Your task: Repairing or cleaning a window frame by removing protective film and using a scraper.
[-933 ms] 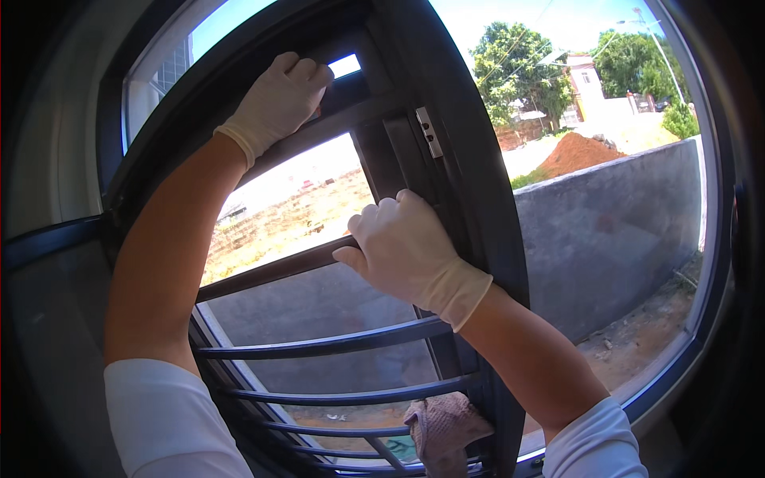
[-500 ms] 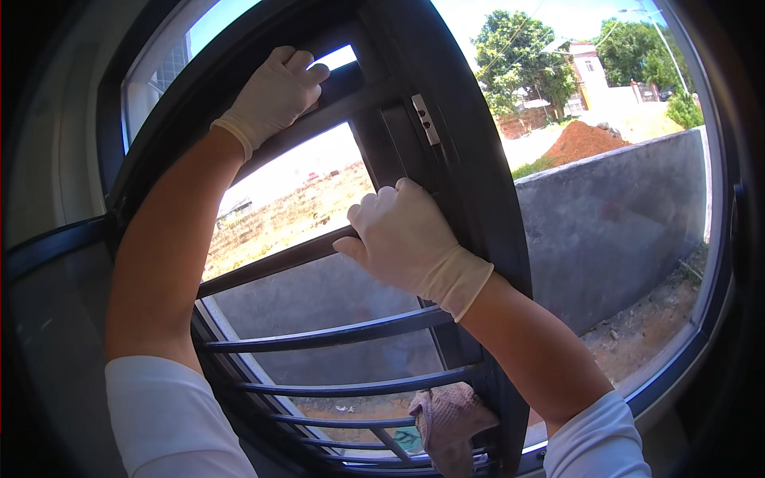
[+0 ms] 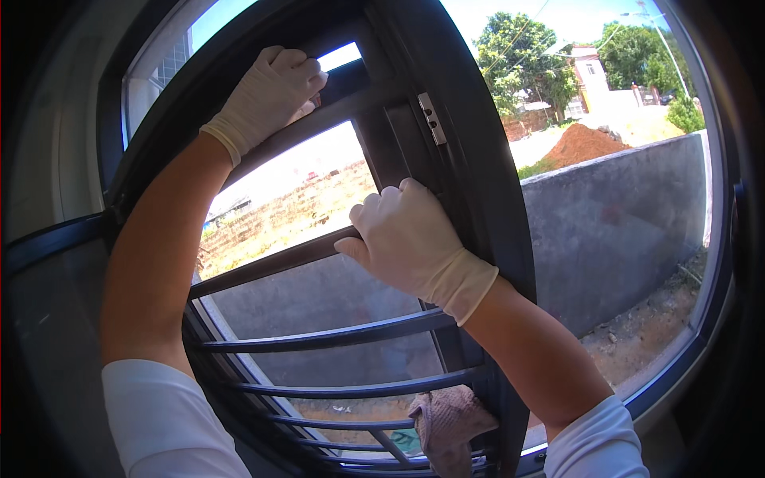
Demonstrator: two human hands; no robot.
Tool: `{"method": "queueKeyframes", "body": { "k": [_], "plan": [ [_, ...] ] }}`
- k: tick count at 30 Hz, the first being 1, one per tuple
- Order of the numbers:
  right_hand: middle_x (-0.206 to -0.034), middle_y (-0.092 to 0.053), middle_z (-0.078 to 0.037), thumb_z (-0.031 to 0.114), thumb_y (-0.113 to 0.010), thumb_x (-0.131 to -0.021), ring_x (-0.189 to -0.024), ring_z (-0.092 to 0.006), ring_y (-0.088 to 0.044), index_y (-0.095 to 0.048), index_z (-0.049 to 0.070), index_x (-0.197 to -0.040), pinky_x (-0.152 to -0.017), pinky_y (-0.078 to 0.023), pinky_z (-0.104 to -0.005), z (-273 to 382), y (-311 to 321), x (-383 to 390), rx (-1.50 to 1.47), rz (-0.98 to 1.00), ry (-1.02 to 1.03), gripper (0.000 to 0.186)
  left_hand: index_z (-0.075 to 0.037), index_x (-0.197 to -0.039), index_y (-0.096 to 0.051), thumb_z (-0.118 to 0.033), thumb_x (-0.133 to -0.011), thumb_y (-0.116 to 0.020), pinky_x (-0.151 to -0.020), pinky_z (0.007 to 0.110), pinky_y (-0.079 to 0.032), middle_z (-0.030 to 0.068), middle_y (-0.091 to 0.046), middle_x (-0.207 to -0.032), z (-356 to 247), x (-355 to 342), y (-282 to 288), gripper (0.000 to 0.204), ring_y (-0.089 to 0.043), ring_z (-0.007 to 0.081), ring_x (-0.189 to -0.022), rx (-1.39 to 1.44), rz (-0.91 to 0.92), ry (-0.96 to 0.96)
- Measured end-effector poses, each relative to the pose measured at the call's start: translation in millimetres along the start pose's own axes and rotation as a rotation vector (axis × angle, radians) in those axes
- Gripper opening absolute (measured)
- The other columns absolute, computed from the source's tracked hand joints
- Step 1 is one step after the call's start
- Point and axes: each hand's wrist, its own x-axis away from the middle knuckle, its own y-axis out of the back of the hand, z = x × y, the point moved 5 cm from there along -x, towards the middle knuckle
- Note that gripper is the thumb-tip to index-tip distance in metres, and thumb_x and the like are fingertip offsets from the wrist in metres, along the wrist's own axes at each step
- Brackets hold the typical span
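Note:
Both hands wear thin white gloves. My left hand (image 3: 267, 99) is closed up at the upper crossbar of a dark metal window sash (image 3: 470, 167). A small pinkish edge shows under its fingers, but what it holds is mostly hidden. Lower and to the right, my right hand (image 3: 410, 239) is wrapped over the sash's inner upright, its thumb pointing left near the middle crossbar (image 3: 279, 264). A brownish-pink cloth (image 3: 450, 422) hangs over the low bars beneath my right forearm, with neither hand on it.
Curved dark guard bars (image 3: 335, 334) cross the lower part of the window. A metal latch plate (image 3: 432, 119) sits on the upright above my right hand. Outside stand a grey wall (image 3: 613, 231), a reddish soil mound (image 3: 586, 146) and trees (image 3: 526, 60).
My left hand has shifted slightly left along the upper crossbar, and more of the pinkish edge under its fingers shows. My right hand keeps its hold on the upright.

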Motion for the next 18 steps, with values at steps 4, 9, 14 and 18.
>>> {"method": "queueKeyframes", "body": {
  "k": [4, 9, 14, 18],
  "plan": [
    [-0.072, -0.062, -0.006, 0.046, -0.054, -0.091, -0.071, -0.0213, -0.061, -0.063, 0.011, -0.081, -0.074, -0.042, -0.0365, 0, 0, 0, -0.009, -0.024, 0.005, 0.038, -0.012, -0.092, -0.067, -0.027, -0.076, -0.073, -0.092, 0.036, -0.043, -0.001, -0.058, -0.088, 2, -2, 0, 0.023, -0.054, 0.0188, -0.098, 0.111, -0.071, -0.012],
    [-0.072, -0.062, -0.006, 0.047, -0.054, -0.091, -0.071, -0.0213, -0.061, -0.063, 0.011, -0.081, -0.074, -0.042, -0.0363, 1, 0, -1, -0.016, -0.008, 0.005, 0.038, -0.01, -0.089, -0.068, -0.025, -0.072, -0.074, -0.089, 0.034, -0.047, 0.0035, -0.059, -0.087, 5, -7, -10, 0.023, -0.056, 0.0207, -0.095, 0.124, 0.006, 0.02],
    [-0.073, -0.062, -0.006, 0.047, -0.054, -0.091, -0.072, -0.0211, -0.061, -0.064, 0.011, -0.081, -0.075, -0.042, -0.0363, 0, 1, 0, -0.014, -0.019, -0.002, 0.039, -0.008, -0.081, -0.067, -0.02, -0.072, -0.074, -0.089, 0.035, -0.048, 0.0081, -0.06, -0.087, 1, -11, -2, 0.017, -0.057, 0.0236, -0.094, 0.083, 0.028, -0.034],
    [-0.071, -0.062, -0.003, 0.051, -0.052, -0.091, -0.069, -0.0184, -0.059, -0.066, 0.012, -0.079, -0.071, -0.037, -0.0348, 2, 2, 0, 0.02, -0.09, 0.018, 0.043, -0.009, -0.075, -0.064, -0.016, -0.07, -0.073, -0.087, 0.034, -0.048, 0.0074, -0.058, -0.083, 7, -7, -1, 0.013, -0.057, 0.0243, -0.093, 0.154, -0.003, -0.022]
  ]
}}
